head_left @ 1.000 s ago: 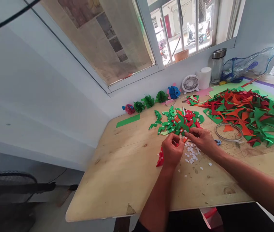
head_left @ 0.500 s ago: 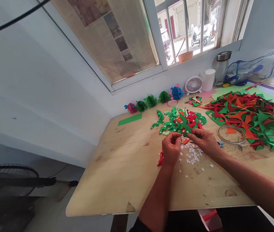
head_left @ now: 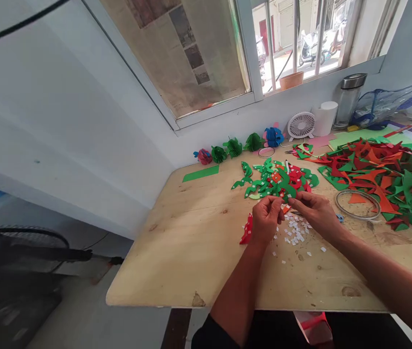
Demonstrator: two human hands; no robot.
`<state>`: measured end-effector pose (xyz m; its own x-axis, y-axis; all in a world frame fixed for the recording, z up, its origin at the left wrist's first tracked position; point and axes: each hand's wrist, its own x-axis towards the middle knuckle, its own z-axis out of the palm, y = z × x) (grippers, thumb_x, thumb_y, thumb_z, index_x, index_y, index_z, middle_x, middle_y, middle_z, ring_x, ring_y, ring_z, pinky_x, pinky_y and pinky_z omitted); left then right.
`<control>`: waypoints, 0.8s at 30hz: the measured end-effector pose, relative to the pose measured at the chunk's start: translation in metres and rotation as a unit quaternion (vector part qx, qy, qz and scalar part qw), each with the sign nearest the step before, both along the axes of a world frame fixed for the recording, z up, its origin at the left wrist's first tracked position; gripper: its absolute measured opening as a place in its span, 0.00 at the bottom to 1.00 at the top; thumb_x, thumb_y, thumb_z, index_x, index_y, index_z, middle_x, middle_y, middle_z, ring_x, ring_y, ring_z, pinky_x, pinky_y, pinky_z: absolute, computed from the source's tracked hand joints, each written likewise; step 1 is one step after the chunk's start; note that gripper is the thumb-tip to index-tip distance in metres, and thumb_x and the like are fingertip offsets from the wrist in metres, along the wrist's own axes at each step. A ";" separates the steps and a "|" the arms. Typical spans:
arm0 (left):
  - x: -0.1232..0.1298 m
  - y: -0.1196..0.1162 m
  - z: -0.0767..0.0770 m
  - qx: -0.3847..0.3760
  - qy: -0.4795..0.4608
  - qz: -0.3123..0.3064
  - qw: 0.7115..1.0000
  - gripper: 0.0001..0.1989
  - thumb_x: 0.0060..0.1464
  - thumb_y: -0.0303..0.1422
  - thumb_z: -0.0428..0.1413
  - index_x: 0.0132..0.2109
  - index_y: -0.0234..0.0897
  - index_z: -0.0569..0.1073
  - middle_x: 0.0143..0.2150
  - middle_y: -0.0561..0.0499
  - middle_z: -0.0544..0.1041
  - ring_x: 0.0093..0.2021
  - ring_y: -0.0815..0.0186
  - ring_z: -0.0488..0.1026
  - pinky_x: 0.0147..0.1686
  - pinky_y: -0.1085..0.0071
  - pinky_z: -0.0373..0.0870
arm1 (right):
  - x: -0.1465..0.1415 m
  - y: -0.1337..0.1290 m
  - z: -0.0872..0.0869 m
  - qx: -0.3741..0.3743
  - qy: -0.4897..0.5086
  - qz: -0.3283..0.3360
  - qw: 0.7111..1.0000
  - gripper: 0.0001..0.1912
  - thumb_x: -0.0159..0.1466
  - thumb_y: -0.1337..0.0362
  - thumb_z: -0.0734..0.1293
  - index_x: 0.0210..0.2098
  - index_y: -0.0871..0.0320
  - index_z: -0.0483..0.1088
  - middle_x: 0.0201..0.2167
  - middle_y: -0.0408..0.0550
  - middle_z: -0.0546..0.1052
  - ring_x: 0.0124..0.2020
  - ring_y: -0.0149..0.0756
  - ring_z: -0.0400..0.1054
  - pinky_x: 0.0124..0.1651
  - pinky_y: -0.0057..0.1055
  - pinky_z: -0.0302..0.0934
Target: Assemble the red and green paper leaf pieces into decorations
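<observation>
My left hand (head_left: pixel 266 218) is closed in a pinch above the table, thumb against the fingers. Facing it, my right hand (head_left: pixel 312 208) pinches too, its fingertips almost meeting those of the left. What lies between the fingertips is too small to make out. Right behind them is a pile of green cut paper pieces (head_left: pixel 264 183) dotted with white squares, with red pieces (head_left: pixel 296 175) mixed in. Small white squares (head_left: pixel 296 232) lie scattered below my hands. A red paper piece (head_left: pixel 246 230) sits just left of my left wrist.
A large heap of red, orange and green paper scraps (head_left: pixel 383 169) covers the right side, beside a roll of tape (head_left: pixel 358 204). Along the wall stand paper figures (head_left: pixel 233 147), a small white fan (head_left: pixel 301 125) and a glass bottle (head_left: pixel 349 102). A green strip (head_left: pixel 201 173) lies at the back left.
The camera view has shifted, so the scene sits slightly further right. Both hands stay pinched close together, the left fingers a little more tightly curled.
</observation>
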<state>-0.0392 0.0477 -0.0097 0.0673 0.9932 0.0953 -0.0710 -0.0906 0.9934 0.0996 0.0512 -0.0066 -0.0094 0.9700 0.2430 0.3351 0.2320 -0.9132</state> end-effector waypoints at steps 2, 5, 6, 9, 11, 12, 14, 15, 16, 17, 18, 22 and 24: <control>-0.001 0.001 0.001 0.005 -0.001 0.025 1.000 0.18 0.50 0.47 0.53 0.28 0.34 0.70 0.15 0.57 0.64 0.15 0.76 0.58 0.16 0.78 0.56 | 0.001 0.000 0.001 -0.005 0.008 0.001 1.000 0.23 0.56 0.47 0.63 0.17 0.57 0.56 0.14 0.37 0.52 0.18 0.26 0.45 0.19 0.26 0.40; -0.003 0.004 0.002 0.017 -0.034 0.094 0.995 0.14 0.46 0.42 0.58 0.33 0.34 0.72 0.18 0.57 0.67 0.18 0.75 0.62 0.19 0.78 0.60 | 0.000 -0.001 0.002 -0.020 0.014 0.019 1.000 0.22 0.55 0.48 0.64 0.17 0.57 0.58 0.14 0.37 0.53 0.18 0.26 0.46 0.20 0.27 0.40; -0.004 0.005 0.003 0.013 -0.050 0.104 0.993 0.14 0.45 0.40 0.59 0.36 0.34 0.73 0.20 0.56 0.69 0.20 0.75 0.64 0.21 0.78 0.62 | 0.000 -0.002 0.002 -0.023 0.013 0.030 0.999 0.21 0.55 0.48 0.64 0.18 0.57 0.59 0.15 0.37 0.53 0.18 0.26 0.46 0.20 0.27 0.40; -0.006 0.008 0.005 -0.023 -0.097 0.094 0.991 0.17 0.44 0.39 0.59 0.40 0.33 0.73 0.26 0.52 0.73 0.23 0.74 0.68 0.21 0.78 0.63 | -0.002 -0.004 0.002 -0.027 0.002 0.073 0.997 0.20 0.56 0.48 0.63 0.19 0.58 0.61 0.15 0.38 0.55 0.19 0.26 0.47 0.20 0.27 0.41; -0.006 0.009 0.005 -0.051 -0.125 0.079 0.988 0.19 0.44 0.39 0.59 0.43 0.33 0.73 0.26 0.51 0.74 0.22 0.73 0.68 0.20 0.78 0.62 | -0.003 -0.005 0.001 -0.024 -0.008 0.098 0.995 0.20 0.57 0.48 0.62 0.19 0.58 0.62 0.16 0.39 0.56 0.19 0.27 0.47 0.21 0.27 0.42; -0.006 0.009 0.005 -0.064 -0.138 0.070 0.986 0.20 0.43 0.39 0.60 0.43 0.33 0.73 0.25 0.52 0.74 0.21 0.73 0.68 0.19 0.78 0.61 | -0.004 -0.005 0.001 -0.022 -0.013 0.107 0.994 0.20 0.57 0.48 0.62 0.20 0.58 0.63 0.16 0.39 0.57 0.19 0.27 0.48 0.21 0.27 0.43; -0.006 0.010 0.004 -0.085 -0.165 0.052 0.981 0.20 0.41 0.40 0.61 0.41 0.32 0.73 0.23 0.52 0.73 0.20 0.73 0.67 0.19 0.78 0.61 | -0.004 -0.005 0.000 -0.017 -0.021 0.114 0.993 0.20 0.57 0.49 0.62 0.19 0.59 0.63 0.16 0.39 0.57 0.20 0.27 0.49 0.22 0.27 0.44; -0.006 0.010 0.003 -0.092 -0.177 0.044 0.979 0.18 0.40 0.39 0.61 0.38 0.32 0.74 0.22 0.53 0.72 0.20 0.73 0.67 0.19 0.77 0.61 | -0.004 -0.005 0.000 -0.016 -0.025 0.115 0.993 0.20 0.57 0.49 0.62 0.19 0.58 0.63 0.16 0.39 0.57 0.20 0.27 0.49 0.22 0.27 0.44; -0.006 0.010 0.003 -0.096 -0.186 0.042 0.977 0.17 0.39 0.39 0.62 0.35 0.32 0.73 0.21 0.53 0.72 0.20 0.73 0.67 0.20 0.77 0.62 | -0.004 -0.005 0.000 -0.015 -0.026 0.116 0.993 0.20 0.57 0.49 0.62 0.18 0.58 0.62 0.16 0.39 0.57 0.20 0.27 0.49 0.22 0.27 0.44; -0.006 0.010 0.002 -0.097 -0.193 0.044 0.975 0.16 0.37 0.38 0.63 0.33 0.32 0.73 0.21 0.54 0.72 0.20 0.73 0.67 0.21 0.77 0.63 | -0.004 -0.005 0.000 -0.016 -0.026 0.118 0.993 0.20 0.57 0.50 0.63 0.18 0.58 0.61 0.16 0.39 0.57 0.20 0.27 0.49 0.22 0.27 0.44; -0.006 0.011 0.002 -0.097 -0.200 0.051 0.974 0.15 0.36 0.37 0.64 0.31 0.32 0.72 0.20 0.54 0.71 0.21 0.73 0.67 0.22 0.76 0.63 | -0.004 -0.005 -0.001 -0.018 -0.024 0.122 0.992 0.20 0.57 0.51 0.63 0.17 0.58 0.61 0.16 0.39 0.57 0.20 0.27 0.50 0.22 0.27 0.45; -0.006 0.012 0.004 -0.082 -0.232 0.093 0.965 0.15 0.35 0.36 0.64 0.29 0.33 0.71 0.22 0.55 0.72 0.22 0.73 0.68 0.25 0.76 0.66 | -0.004 -0.004 -0.002 -0.042 -0.015 0.159 0.986 0.15 0.59 0.54 0.62 0.24 0.59 0.69 0.21 0.42 0.67 0.22 0.29 0.56 0.24 0.27 0.51; -0.006 0.012 0.005 -0.071 -0.241 0.108 0.962 0.14 0.35 0.36 0.64 0.29 0.33 0.71 0.22 0.55 0.71 0.21 0.74 0.68 0.25 0.76 0.66 | -0.004 -0.004 -0.003 -0.053 -0.019 0.159 0.986 0.14 0.58 0.55 0.62 0.30 0.59 0.72 0.25 0.45 0.72 0.24 0.32 0.61 0.26 0.28 0.54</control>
